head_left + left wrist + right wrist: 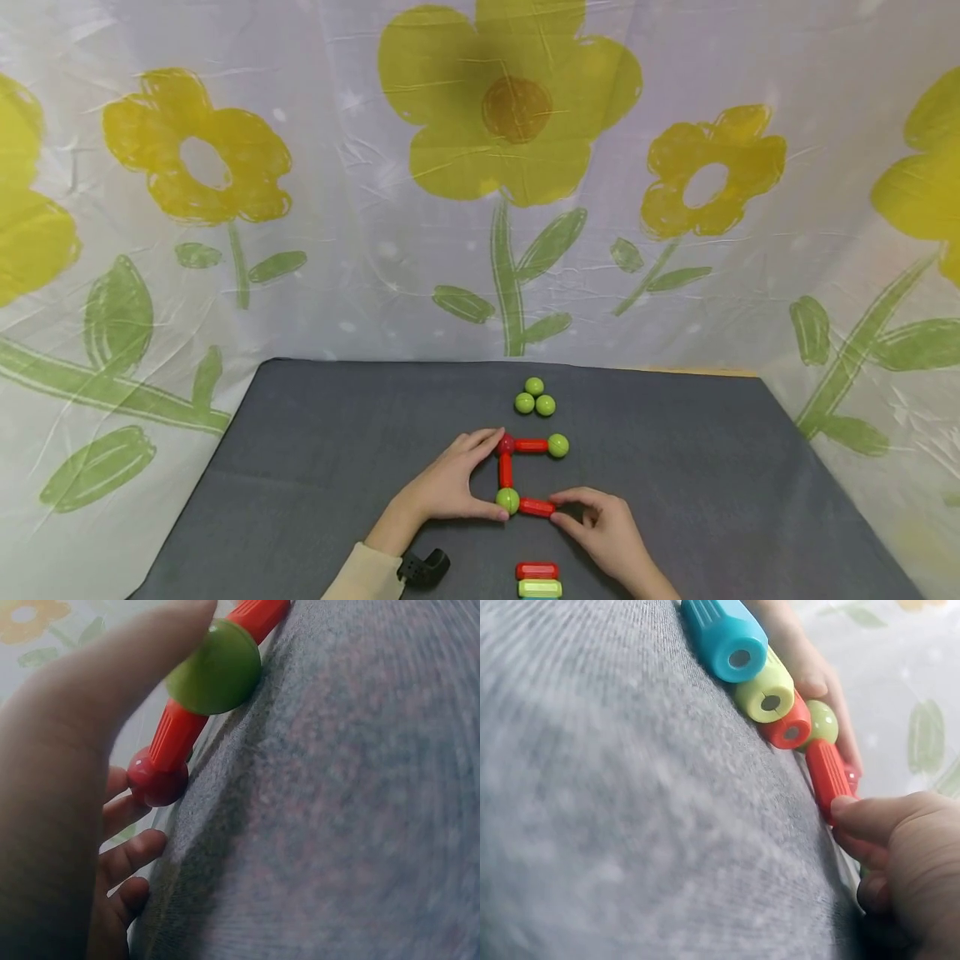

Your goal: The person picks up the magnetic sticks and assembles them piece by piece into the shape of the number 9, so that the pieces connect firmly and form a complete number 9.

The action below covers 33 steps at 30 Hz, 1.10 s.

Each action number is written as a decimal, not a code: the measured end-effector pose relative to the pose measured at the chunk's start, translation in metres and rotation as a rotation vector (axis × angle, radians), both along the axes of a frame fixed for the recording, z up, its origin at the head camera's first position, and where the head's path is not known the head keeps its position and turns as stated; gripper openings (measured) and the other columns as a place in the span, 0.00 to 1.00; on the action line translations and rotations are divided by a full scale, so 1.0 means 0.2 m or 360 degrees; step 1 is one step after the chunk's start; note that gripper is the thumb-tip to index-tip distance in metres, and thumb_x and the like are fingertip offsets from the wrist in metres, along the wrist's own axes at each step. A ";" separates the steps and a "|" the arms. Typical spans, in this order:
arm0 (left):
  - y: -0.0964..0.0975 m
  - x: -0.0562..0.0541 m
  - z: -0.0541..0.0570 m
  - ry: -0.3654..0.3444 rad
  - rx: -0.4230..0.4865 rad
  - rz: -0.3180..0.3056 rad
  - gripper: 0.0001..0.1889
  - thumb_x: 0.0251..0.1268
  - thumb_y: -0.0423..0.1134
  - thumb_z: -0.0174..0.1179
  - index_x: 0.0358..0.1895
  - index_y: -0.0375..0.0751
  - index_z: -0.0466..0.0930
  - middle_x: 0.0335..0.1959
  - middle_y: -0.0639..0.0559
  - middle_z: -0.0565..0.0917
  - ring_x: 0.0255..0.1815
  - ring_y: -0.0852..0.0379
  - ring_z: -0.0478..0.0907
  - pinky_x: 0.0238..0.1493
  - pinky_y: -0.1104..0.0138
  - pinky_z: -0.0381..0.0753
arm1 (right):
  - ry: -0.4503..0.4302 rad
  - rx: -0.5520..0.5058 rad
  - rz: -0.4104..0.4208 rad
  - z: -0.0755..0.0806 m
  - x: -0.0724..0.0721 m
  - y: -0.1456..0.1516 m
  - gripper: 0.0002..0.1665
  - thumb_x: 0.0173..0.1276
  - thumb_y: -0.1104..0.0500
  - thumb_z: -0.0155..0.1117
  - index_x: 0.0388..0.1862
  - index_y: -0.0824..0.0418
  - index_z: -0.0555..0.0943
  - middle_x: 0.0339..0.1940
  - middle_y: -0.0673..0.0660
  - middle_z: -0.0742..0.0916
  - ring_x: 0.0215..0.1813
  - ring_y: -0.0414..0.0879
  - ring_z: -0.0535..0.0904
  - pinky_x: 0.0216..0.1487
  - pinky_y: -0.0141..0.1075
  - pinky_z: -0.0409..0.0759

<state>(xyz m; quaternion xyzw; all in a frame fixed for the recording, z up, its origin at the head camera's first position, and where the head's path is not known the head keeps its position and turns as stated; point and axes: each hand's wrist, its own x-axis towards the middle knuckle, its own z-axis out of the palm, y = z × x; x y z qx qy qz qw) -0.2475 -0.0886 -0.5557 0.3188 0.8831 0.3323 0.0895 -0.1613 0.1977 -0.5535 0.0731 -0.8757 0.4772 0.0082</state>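
My left hand [450, 483] spans one side of a magnetic ball-and-rod frame, its thumb against a green ball [507, 500] and its fingertips at a red ball [506, 443]. An upright red rod [506, 472] joins these two balls. From the red ball another red rod [532, 446] runs right to a second green ball [558, 445]. My right hand [600, 529] pinches the right end of a lower red rod [537, 507] between thumb and fingers. That rod's left end touches the lower green ball, as the right wrist view also shows.
Three loose green balls [534, 398] sit together beyond the frame. Nearer me lie a red rod [537, 571], a yellow-green rod [540, 588] and a blue rod [727, 645], side by side. A grey cloth [337, 433] covers the table, with a flowered curtain [360, 275] behind.
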 end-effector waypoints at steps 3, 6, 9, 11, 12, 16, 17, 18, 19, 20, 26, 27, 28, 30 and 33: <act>0.01 0.00 0.00 0.0008 -0.0010 -0.0002 0.64 0.51 0.77 0.72 0.88 0.54 0.53 0.84 0.56 0.61 0.79 0.47 0.63 0.73 0.40 0.70 | 0.0031 0.0017 0.0006 0.00 0.00 0.00 0.11 0.62 0.56 0.83 0.43 0.43 0.92 0.32 0.43 0.89 0.13 0.32 0.63 0.17 0.28 0.63; 0.01 0.00 0.00 0.0022 -0.0022 0.0004 0.65 0.49 0.78 0.72 0.88 0.55 0.53 0.84 0.56 0.61 0.79 0.47 0.63 0.72 0.40 0.71 | 0.0060 0.0035 0.0005 0.00 0.00 -0.01 0.11 0.63 0.56 0.83 0.42 0.43 0.92 0.34 0.42 0.90 0.13 0.32 0.64 0.17 0.29 0.64; 0.01 0.00 0.01 0.0022 -0.0022 0.0011 0.65 0.49 0.78 0.73 0.87 0.55 0.54 0.84 0.57 0.62 0.79 0.47 0.63 0.73 0.41 0.71 | 0.0063 0.0000 -0.0045 0.00 -0.01 0.00 0.12 0.63 0.56 0.83 0.44 0.44 0.92 0.38 0.43 0.91 0.13 0.33 0.63 0.16 0.29 0.65; 0.01 0.00 0.01 0.0017 -0.0016 0.0011 0.65 0.49 0.77 0.74 0.87 0.55 0.54 0.84 0.57 0.62 0.79 0.47 0.63 0.73 0.41 0.70 | 0.0073 -0.0036 -0.0122 0.00 -0.03 0.01 0.14 0.63 0.56 0.83 0.47 0.46 0.92 0.40 0.44 0.91 0.12 0.33 0.62 0.16 0.29 0.64; 0.02 0.00 0.01 0.0013 -0.0012 0.0013 0.65 0.48 0.76 0.74 0.88 0.55 0.53 0.84 0.57 0.61 0.80 0.47 0.63 0.73 0.41 0.70 | 0.0081 -0.0059 -0.0163 0.00 -0.05 0.02 0.16 0.63 0.57 0.83 0.49 0.48 0.91 0.42 0.46 0.91 0.12 0.33 0.61 0.15 0.30 0.64; 0.03 0.01 0.01 0.0012 -0.0004 0.0023 0.67 0.47 0.75 0.77 0.88 0.53 0.51 0.85 0.56 0.59 0.82 0.45 0.61 0.74 0.40 0.69 | 0.0159 -0.0075 -0.0227 -0.01 -0.14 0.06 0.28 0.67 0.59 0.80 0.66 0.54 0.85 0.56 0.53 0.90 0.12 0.32 0.60 0.15 0.30 0.64; 0.03 0.02 0.01 0.0014 -0.0010 0.0028 0.68 0.47 0.74 0.77 0.88 0.53 0.50 0.86 0.55 0.58 0.82 0.44 0.60 0.74 0.39 0.68 | 0.0172 -0.0068 -0.0202 -0.02 -0.17 0.07 0.31 0.68 0.60 0.79 0.69 0.55 0.82 0.60 0.55 0.88 0.12 0.32 0.59 0.15 0.30 0.64; 0.03 0.02 0.01 0.0017 -0.0021 0.0030 0.68 0.47 0.75 0.77 0.88 0.52 0.50 0.86 0.54 0.58 0.83 0.43 0.59 0.75 0.38 0.67 | 0.0180 -0.0057 -0.0168 -0.02 -0.19 0.08 0.33 0.70 0.60 0.77 0.73 0.56 0.80 0.63 0.56 0.87 0.12 0.32 0.59 0.16 0.30 0.64; 0.04 0.03 0.01 0.0025 -0.0032 0.0031 0.69 0.46 0.75 0.77 0.88 0.51 0.50 0.86 0.54 0.57 0.83 0.41 0.59 0.75 0.37 0.66 | 0.0187 -0.0040 -0.0133 -0.03 -0.22 0.08 0.35 0.71 0.60 0.77 0.75 0.57 0.78 0.65 0.57 0.86 0.13 0.32 0.59 0.16 0.29 0.64; 0.04 0.03 0.01 0.0036 -0.0047 0.0028 0.69 0.46 0.75 0.77 0.88 0.50 0.49 0.86 0.53 0.57 0.83 0.40 0.59 0.76 0.36 0.65 | 0.0191 -0.0023 -0.0099 -0.03 -0.24 0.08 0.35 0.71 0.59 0.76 0.76 0.57 0.77 0.66 0.58 0.86 0.13 0.32 0.58 0.17 0.29 0.64; 0.07 0.05 -0.01 0.0144 -0.0159 0.0036 0.70 0.46 0.79 0.73 0.88 0.47 0.50 0.85 0.51 0.60 0.80 0.40 0.64 0.75 0.38 0.66 | 0.0166 0.0041 -0.0077 -0.04 -0.29 0.07 0.26 0.72 0.58 0.76 0.68 0.54 0.84 0.43 0.57 0.91 0.11 0.33 0.57 0.16 0.29 0.61; 0.07 0.05 -0.01 0.0161 -0.0171 0.0042 0.70 0.46 0.80 0.73 0.88 0.47 0.51 0.85 0.51 0.60 0.79 0.42 0.65 0.75 0.39 0.67 | 0.0161 0.0043 -0.0092 -0.04 -0.29 0.06 0.24 0.71 0.58 0.76 0.66 0.54 0.86 0.41 0.56 0.90 0.11 0.33 0.57 0.15 0.29 0.61; 0.07 0.05 -0.01 0.0170 -0.0175 0.0047 0.70 0.46 0.80 0.72 0.88 0.47 0.51 0.85 0.51 0.61 0.78 0.42 0.65 0.74 0.39 0.68 | 0.0155 0.0044 -0.0107 -0.04 -0.29 0.06 0.23 0.71 0.58 0.77 0.64 0.53 0.87 0.39 0.55 0.90 0.11 0.33 0.57 0.15 0.29 0.61; 0.07 0.05 0.00 0.0186 -0.0176 0.0055 0.69 0.47 0.80 0.72 0.88 0.47 0.52 0.85 0.51 0.61 0.78 0.43 0.66 0.74 0.40 0.69 | 0.0152 0.0051 -0.0127 -0.04 -0.29 0.06 0.21 0.71 0.59 0.77 0.62 0.51 0.87 0.42 0.55 0.90 0.11 0.33 0.58 0.15 0.29 0.61; 0.07 0.04 0.00 0.0204 -0.0170 0.0066 0.68 0.48 0.80 0.71 0.88 0.47 0.52 0.85 0.51 0.61 0.79 0.42 0.65 0.74 0.39 0.69 | 0.0170 0.0056 -0.0122 -0.03 -0.29 0.06 0.21 0.71 0.58 0.77 0.62 0.51 0.87 0.53 0.55 0.90 0.11 0.33 0.59 0.15 0.30 0.63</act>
